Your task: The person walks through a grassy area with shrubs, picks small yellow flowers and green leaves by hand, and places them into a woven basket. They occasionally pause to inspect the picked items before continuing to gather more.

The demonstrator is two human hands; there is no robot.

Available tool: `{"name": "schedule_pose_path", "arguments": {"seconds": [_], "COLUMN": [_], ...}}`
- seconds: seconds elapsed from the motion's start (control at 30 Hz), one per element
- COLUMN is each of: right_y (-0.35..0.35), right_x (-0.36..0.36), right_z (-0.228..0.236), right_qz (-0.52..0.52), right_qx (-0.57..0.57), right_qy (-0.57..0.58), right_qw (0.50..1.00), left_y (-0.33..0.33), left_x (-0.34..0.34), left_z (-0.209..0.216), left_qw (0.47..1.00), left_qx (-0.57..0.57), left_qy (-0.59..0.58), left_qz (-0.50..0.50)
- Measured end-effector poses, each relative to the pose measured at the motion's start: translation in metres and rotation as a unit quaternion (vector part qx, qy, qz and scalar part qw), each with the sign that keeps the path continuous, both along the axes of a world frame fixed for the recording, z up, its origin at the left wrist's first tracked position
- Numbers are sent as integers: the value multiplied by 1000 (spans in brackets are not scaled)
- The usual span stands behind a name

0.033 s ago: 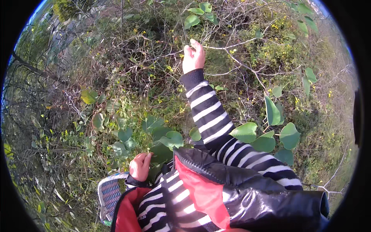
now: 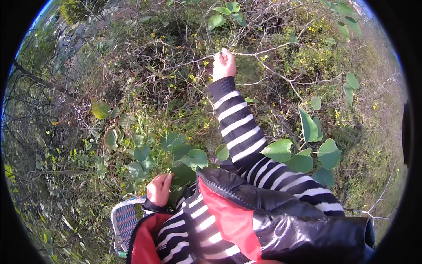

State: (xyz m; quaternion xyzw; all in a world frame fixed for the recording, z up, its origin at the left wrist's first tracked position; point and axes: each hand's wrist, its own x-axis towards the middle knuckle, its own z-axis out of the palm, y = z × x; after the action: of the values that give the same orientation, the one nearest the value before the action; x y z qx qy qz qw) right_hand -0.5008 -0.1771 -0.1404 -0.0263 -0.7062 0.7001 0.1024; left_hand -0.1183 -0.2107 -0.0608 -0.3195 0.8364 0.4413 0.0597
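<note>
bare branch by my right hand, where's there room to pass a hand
Likeliest gap: between the striped right sleeve, bare branch and green leaf cluster, with undergrowth behind; depth is unclear. Crowded: broad leaves bunch beside the left hand.

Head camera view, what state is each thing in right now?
Right hand: fingers curled, beside a pale branch
Left hand: fingers bent, beside green leaves
Pale branch: forked, mostly bare
Green leaves: unfurled, some sunlit
Black jacket: hanging open, red lining showing
Woven item: only partly in view
</note>
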Motion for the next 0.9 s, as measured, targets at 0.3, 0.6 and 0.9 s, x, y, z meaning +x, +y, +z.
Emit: {"name": "schedule_pose_path", "arguments": {"seconds": [0.3,0.6,0.9], "right_y": [65,94,71], "right_x": [-156,-238,-221], "right_z": [-164,-183,-156], "right_qz": [-52,146,329], "right_qx": [-147,190,699], "right_qy": [-367,-359,-98], "right_qw": [917,902,628], "left_y": [0,7,7], "left_x": [-10,-14,-17], "left_z": [5,0,-12], "left_qw": [1000,1000,998], "left_qx": [22,-4,62], "left_qy": [-15,-3,-32], "left_qz": [-10,-1,11]}}
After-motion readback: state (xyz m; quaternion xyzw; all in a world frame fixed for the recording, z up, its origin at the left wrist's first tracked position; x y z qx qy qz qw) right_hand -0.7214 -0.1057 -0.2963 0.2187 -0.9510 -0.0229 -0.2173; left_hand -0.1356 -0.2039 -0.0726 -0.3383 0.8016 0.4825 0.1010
